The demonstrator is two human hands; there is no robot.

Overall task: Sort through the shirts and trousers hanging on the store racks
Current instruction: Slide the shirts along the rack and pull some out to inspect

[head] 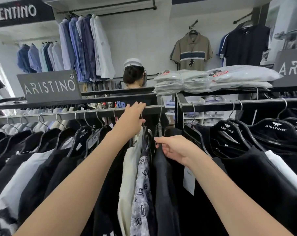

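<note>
Shirts fill the near rack, and the three in hand hang close together at its middle: a cream shirt (129, 167), a grey printed shirt (142, 181) just right of it, and a black shirt (163, 176) right of that. Each hangs from a wire hook on the rail (93, 113), with its long axis straight down. They are turned edge-on to the camera, so the shoulders run towards and away from the person while the rail runs left to right. The right hand (175, 149) has its grip closed on the black shirt, thumb and curled fingers pinching the cloth at the near shoulder, just below the hanger. The left hand (134, 114) is higher and farther off, its fingers lying nearly straight over the top of the rail with the thumb below, beside a hanger hook. I cannot tell whether the thumb presses that hook. The black shirt lies directly under the right grip, so that hand is the nearer one. The cream and printed shirts sit between the two hands, below the left. Any parting of them looks likely to go sideways along the rail, judging by how the hooks ride on it. A white price tag (189, 179) hangs below the right wrist. No trousers can be made out on this rack.
</note>
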